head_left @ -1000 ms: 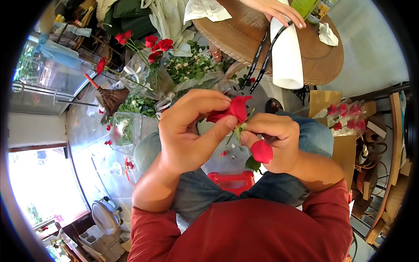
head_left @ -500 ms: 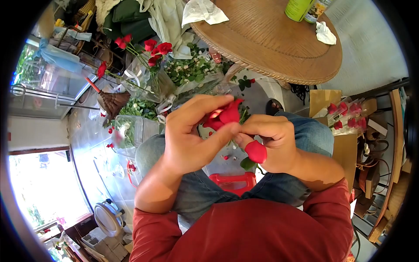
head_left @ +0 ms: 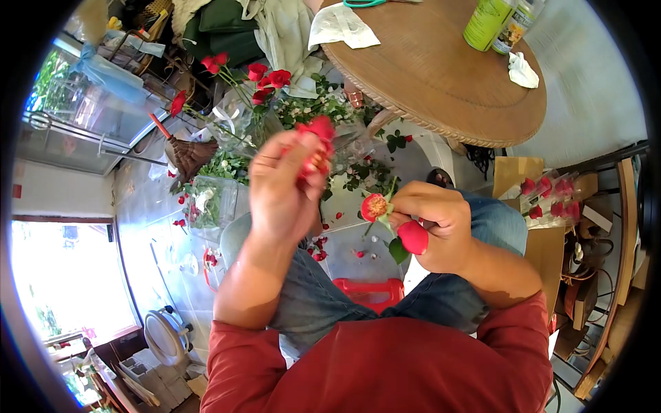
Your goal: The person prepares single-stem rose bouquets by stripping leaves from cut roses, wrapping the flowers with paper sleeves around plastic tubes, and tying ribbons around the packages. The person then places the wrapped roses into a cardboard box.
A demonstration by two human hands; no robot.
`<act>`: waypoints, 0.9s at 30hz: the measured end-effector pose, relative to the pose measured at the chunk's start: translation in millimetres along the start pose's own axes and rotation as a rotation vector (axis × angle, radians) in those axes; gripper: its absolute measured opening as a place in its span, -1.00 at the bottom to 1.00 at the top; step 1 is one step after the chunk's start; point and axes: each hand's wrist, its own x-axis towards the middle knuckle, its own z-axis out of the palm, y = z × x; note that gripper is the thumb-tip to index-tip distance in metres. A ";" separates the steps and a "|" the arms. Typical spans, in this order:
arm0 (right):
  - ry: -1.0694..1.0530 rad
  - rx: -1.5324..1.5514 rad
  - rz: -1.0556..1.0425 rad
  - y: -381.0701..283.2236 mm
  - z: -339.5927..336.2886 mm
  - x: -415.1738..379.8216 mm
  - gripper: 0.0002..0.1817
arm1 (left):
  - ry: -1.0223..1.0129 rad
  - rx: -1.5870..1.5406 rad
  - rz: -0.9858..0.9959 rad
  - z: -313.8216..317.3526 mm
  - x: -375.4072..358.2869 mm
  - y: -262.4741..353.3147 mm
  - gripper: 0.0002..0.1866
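My left hand point(head_left: 279, 196), slightly blurred, is raised at the centre with its fingers closed on a clump of red rose petals point(head_left: 321, 141). My right hand point(head_left: 441, 220) pinches a rose point(head_left: 374, 206) just below its head, above my right thigh. The head is stripped to a yellow-orange centre with a little red round it, and green leaves show below. A single red petal point(head_left: 413, 237) lies against my right thumb. The two hands are apart.
A round wooden table point(head_left: 441, 82) holds spray cans point(head_left: 490, 26) and crumpled tissue. Red roses point(head_left: 256, 79), cut foliage and a clear container point(head_left: 210, 203) are at the left. Wrapped roses point(head_left: 551, 196) lie at the right. A red stool point(head_left: 372, 294) shows between my legs; petals litter the floor.
The red petals have come off the rose head into my left hand, which has moved up and left. The rose's centre now shows in my right hand, which stays nearly still.
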 end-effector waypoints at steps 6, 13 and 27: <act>0.087 -0.102 0.030 7.2 -1.7 -5.0 -0.94 | -0.465 1.387 0.293 -23.3 4.8 -3.8 -0.60; 0.348 0.319 -0.006 30.4 0.3 -7.6 -0.80 | -0.839 1.153 -0.089 -23.2 -39.1 -83.3 -0.54; 0.140 0.048 0.090 19.9 6.3 -3.2 -0.64 | 0.117 0.639 0.514 -62.6 -53.2 73.5 -0.78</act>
